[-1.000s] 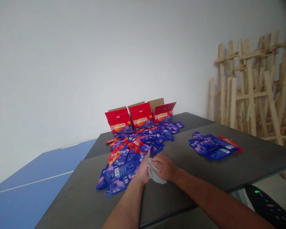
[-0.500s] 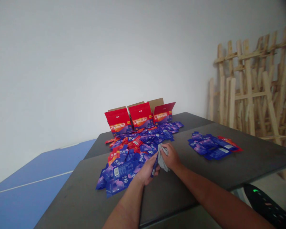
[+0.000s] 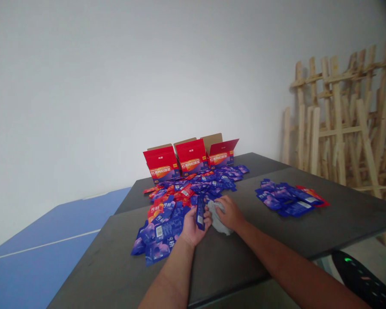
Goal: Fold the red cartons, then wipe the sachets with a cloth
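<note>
My left hand (image 3: 193, 227) holds a narrow blue sachet (image 3: 200, 213) upright against its palm and fingers, just over the edge of a large heap of blue and red sachets (image 3: 169, 216). My right hand (image 3: 230, 213) is closed over a crumpled grey cloth (image 3: 219, 219) on the table, close beside my left hand. Three open red cartons (image 3: 191, 156) stand in a row behind the heap. A smaller group of blue and red sachets (image 3: 286, 198) lies to the right of my hands.
The sachets lie on a dark grey table (image 3: 244, 262). A blue table with a white line (image 3: 41, 262) sits to the left. Wooden slat frames (image 3: 337, 124) lean against the white wall at right. A black object with a green light (image 3: 360, 274) shows at lower right.
The sachet now stands upright in my left hand, which has moved slightly left of the cloth. The cloth has left my left hand and stays under my right hand.
</note>
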A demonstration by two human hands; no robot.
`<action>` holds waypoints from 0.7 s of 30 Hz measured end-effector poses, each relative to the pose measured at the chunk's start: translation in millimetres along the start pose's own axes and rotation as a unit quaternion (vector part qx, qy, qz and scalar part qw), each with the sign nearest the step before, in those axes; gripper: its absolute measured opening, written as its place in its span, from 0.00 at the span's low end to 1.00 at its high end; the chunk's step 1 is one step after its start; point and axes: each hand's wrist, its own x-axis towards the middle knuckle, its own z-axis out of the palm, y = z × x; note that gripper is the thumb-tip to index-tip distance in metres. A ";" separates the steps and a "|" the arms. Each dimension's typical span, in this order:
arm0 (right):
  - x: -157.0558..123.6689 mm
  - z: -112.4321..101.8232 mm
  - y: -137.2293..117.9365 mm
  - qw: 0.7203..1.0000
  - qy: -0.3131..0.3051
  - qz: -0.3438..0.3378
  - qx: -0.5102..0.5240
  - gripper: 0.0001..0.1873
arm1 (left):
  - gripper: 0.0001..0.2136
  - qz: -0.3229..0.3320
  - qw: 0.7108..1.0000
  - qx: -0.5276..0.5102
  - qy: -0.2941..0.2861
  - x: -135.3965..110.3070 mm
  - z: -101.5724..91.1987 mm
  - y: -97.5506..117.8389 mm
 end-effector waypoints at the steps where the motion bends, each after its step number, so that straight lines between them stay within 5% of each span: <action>1: -0.1 -2.0 -2.7 1.000 0.007 -0.009 -0.003 0.12 | 0.09 0.016 1.000 0.011 0.007 2.1 0.2 -1.1; 7: 1.6 -17.8 -18.3 0.995 -0.051 -0.069 0.044 0.16 | 0.16 0.128 0.989 0.068 0.024 12.1 0.4 -11.1; 21: 24.0 -23.3 -16.7 0.990 -0.130 -0.025 0.049 0.14 | 0.18 0.188 0.972 0.138 0.031 16.0 3.6 -23.7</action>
